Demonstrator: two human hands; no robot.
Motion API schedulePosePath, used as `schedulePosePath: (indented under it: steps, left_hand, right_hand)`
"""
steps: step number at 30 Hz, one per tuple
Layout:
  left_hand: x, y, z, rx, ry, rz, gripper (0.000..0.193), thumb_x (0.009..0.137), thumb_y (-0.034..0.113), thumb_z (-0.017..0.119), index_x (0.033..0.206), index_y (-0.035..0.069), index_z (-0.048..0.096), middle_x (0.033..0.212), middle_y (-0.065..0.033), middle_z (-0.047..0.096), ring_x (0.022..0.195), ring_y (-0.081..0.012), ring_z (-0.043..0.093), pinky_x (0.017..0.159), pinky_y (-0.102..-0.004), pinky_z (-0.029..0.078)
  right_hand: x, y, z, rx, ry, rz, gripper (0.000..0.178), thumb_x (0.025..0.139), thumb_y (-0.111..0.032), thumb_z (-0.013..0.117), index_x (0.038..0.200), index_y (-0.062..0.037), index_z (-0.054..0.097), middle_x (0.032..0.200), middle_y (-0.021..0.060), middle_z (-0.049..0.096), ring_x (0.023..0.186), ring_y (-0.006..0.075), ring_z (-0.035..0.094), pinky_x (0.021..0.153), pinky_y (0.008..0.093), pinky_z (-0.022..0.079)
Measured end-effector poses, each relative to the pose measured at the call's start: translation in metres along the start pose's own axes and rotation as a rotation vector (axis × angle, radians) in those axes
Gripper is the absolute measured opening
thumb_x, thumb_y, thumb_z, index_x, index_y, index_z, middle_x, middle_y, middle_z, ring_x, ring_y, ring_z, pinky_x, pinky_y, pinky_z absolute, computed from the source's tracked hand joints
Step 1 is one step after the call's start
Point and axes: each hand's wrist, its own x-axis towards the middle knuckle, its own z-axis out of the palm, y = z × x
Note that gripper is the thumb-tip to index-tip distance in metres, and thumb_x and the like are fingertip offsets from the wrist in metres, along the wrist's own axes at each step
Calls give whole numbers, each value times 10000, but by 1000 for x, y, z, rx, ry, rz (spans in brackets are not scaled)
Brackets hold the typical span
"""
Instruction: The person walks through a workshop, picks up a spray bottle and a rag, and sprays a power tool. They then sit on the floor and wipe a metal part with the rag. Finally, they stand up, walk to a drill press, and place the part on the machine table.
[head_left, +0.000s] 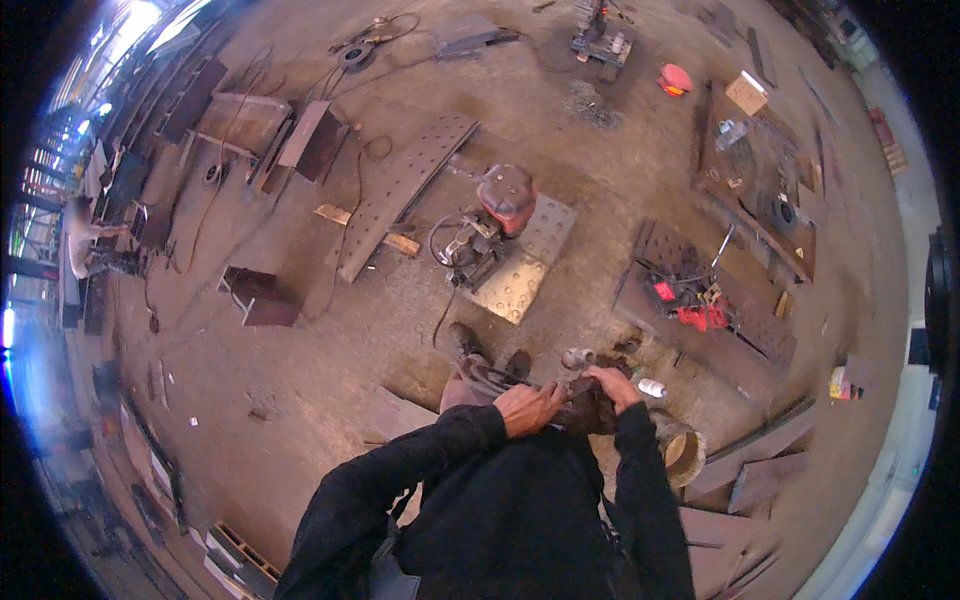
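Close in front of my waist, my left hand [529, 408] is closed, with its fingers curled toward a dark brown object [588, 408] that I cannot make out. My right hand [614, 386] is also closed, its fingertips pinched at the upper edge of that brown object. What either hand grips is too small and partly hidden. Just beyond the right fingers is a greyish rounded item [577, 358]. A white bottle [652, 387] lies to the right of my right hand. My boots [465, 340] show on the floor ahead of my hands.
Ahead, a red-and-grey drilling machine [505, 198] stands on a holed steel plate [549, 232]. Red tools [703, 316] lie on another plate to the right. A long perforated plate [410, 190] lies left. Beside my right forearm stands a round bucket-like container [697, 455]. A person [80, 240] is far left.
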Motion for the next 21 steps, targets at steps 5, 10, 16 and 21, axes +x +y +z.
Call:
schedulePosePath:
  steps: [5,10,16,21]
  left_hand:
    - [-37,-30,14,92,202,-121,388,884,120,538,1259,19,527,1238,-218,576,1011,-346,654,740,-468,561]
    - [-100,-119,32,-106,87,-902,291,798,136,631,1085,133,681,1086,-142,690,1073,-372,625,757,-434,560]
    - [-170,-196,80,260,23,-798,194,805,177,640,971,198,740,1002,-103,724,1009,-302,677,1010,-519,432]
    - [-157,-231,88,323,-381,-1010,197,849,214,631,1011,172,735,1023,-72,730,1090,-268,650,1075,-529,368]
  right_hand:
    - [-62,21,16,694,398,-180,269,936,-264,601,1060,-44,694,1016,51,691,956,190,635,881,327,489]
    - [-164,-49,-11,885,715,-224,282,906,-342,666,1016,-84,639,883,71,668,757,228,645,695,371,544]
    - [-287,-102,-52,830,1013,-511,323,927,-294,660,1166,-80,622,790,1,570,751,126,576,717,276,496]
    - [-358,-119,-60,770,1217,-563,370,927,-365,656,1180,-100,601,890,30,601,772,140,594,653,307,498]
